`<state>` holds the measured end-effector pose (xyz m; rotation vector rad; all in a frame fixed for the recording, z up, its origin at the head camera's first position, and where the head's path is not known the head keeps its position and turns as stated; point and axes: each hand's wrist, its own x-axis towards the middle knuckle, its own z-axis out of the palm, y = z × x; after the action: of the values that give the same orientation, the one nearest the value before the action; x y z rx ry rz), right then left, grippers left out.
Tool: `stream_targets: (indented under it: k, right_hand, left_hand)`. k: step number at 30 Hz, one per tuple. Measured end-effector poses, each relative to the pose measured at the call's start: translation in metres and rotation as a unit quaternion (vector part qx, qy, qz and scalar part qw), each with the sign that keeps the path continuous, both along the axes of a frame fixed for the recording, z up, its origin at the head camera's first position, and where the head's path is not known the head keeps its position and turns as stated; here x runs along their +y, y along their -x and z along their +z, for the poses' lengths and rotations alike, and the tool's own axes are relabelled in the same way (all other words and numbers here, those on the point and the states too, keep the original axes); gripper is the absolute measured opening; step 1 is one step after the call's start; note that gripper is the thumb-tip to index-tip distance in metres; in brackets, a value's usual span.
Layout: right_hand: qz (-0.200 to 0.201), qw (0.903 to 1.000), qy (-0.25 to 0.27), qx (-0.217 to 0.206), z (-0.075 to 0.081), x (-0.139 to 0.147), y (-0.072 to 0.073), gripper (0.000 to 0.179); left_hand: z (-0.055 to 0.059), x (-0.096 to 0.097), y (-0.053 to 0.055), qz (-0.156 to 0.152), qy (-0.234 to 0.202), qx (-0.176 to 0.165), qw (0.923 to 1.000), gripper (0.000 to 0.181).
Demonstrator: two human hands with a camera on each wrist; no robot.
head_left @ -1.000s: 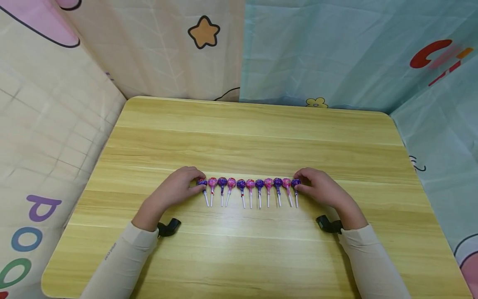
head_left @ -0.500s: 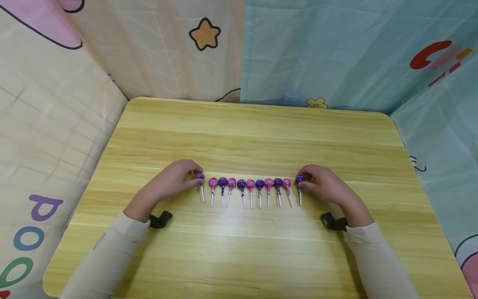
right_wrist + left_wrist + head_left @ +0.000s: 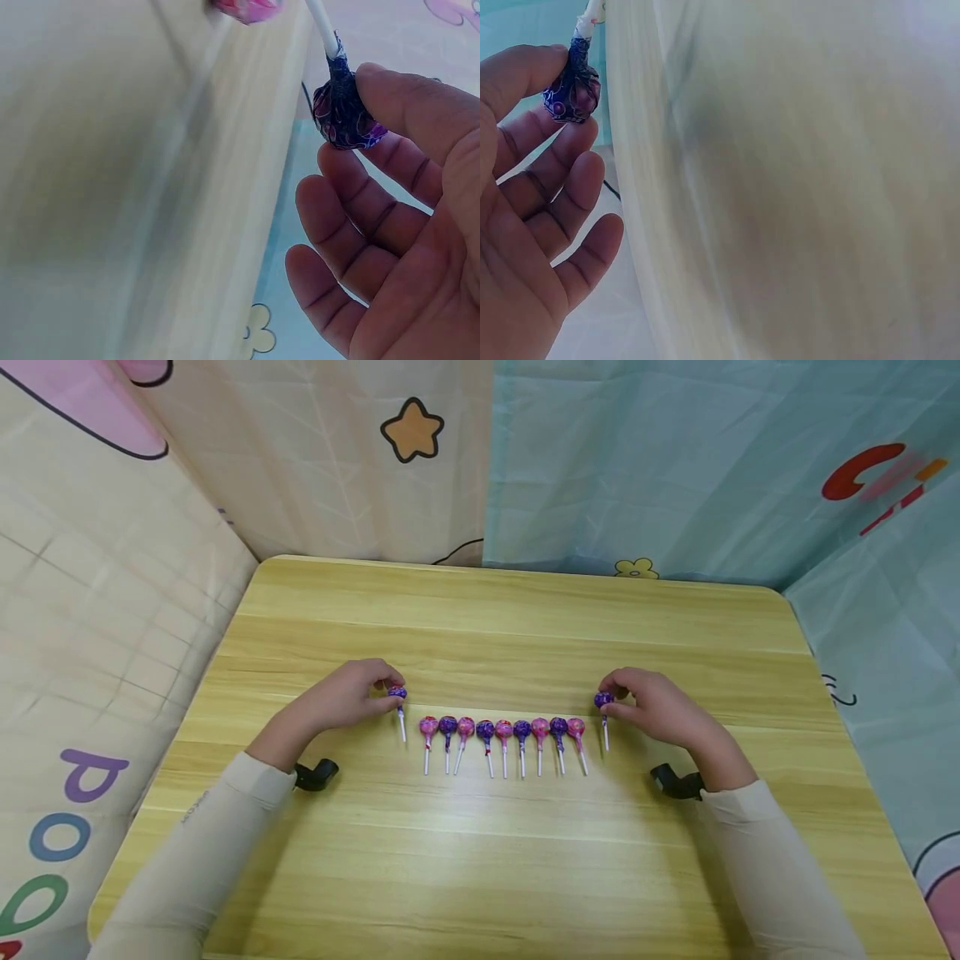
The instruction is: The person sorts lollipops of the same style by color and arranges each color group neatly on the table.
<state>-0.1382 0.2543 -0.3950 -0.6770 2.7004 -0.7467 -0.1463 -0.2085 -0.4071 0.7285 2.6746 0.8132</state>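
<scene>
My left hand (image 3: 347,695) pinches a purple-wrapped lollipop (image 3: 397,692) by its head, with the white stick pointing toward me. In the left wrist view the thumb and fingers grip the wrapped lollipop head (image 3: 573,96). On the other side, my right hand (image 3: 656,708) holds another purple lollipop (image 3: 603,699) the same way; its dark wrapper (image 3: 346,112) shows between thumb and fingers in the right wrist view. Between the hands and nearer to me lies a row of several pink and purple lollipops (image 3: 503,730), heads away from me.
The wooden table (image 3: 480,868) has rounded far corners. Printed curtains (image 3: 675,460) hang behind it and at both sides. A black wrist camera (image 3: 317,774) sits on the left wrist, another black camera (image 3: 675,782) on the right.
Both hands have taken the purple lollipops from the two ends of the row. They have moved outward and toward the far side with them. The other lollipops stay put.
</scene>
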Motion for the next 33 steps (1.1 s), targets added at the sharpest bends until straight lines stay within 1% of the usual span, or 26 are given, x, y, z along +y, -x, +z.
stream_targets:
  k: [6,12,17,19,22,25,28,33]
  right_hand:
    - [0.009,0.9999,0.006,0.005,0.006,-0.004,0.007,0.015]
    - [0.014,0.9999,0.008,-0.001,0.005,-0.01,0.014,0.015]
    - [0.015,0.9994,0.029,-0.012,0.004,-0.015,0.024,0.014]
    - [0.017,0.999,0.037,-0.015,0.005,-0.016,0.027,0.013]
    - [0.02,0.9986,0.044,-0.019,0.008,-0.018,0.032,0.014]
    - [0.023,0.9989,0.04,-0.014,0.013,-0.019,0.038,0.015]
    - [0.015,0.999,0.04,-0.015,0.017,-0.018,0.046,0.016]
    - [-0.017,0.9972,0.062,-0.039,0.018,-0.015,0.059,0.016]
  left_hand:
    - [0.009,-0.003,0.016,-0.008,0.006,0.0,1.0,0.025]
    - [0.017,-0.003,0.032,-0.013,0.011,0.004,0.9999,0.026]
    - [0.021,0.001,0.046,-0.002,0.013,-0.001,0.9999,0.026]
    - [0.022,0.003,0.05,0.004,0.012,-0.009,0.9999,0.026]
    - [0.022,0.006,0.056,0.01,0.012,-0.019,0.9997,0.026]
    - [0.022,0.011,0.062,0.014,0.01,-0.025,0.9995,0.025]
    - [0.022,0.018,0.068,0.014,0.004,-0.028,0.9995,0.025]
    - [0.022,0.027,0.077,0.016,-0.011,-0.033,0.9993,0.026]
